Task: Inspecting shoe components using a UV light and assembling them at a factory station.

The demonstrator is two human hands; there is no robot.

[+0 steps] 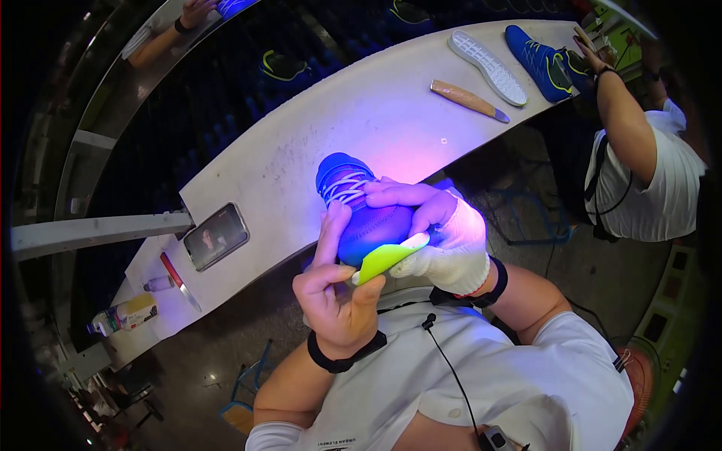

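A blue shoe (370,229) with white laces is held between my two hands in front of my chest, its rounded toe toward me. At the toe end a lime-green sole piece (380,260) curves along the underside. My bare left hand (335,304) pinches the green edge with thumb and finger, while another finger lies along the upper. On the other side, my right hand (455,244), in a white knit glove with some bare fingers showing, grips the shoe's side and the sole's edge. Purple light falls on the shoe and glove.
On the pale curved bench (286,143) lie a wooden-handled knife (465,98), a white sole (489,68), another blue shoe (535,64), a phone (216,237), a red-handled knife (179,281) and small bottles (135,312). A co-worker (647,161) is at the right.
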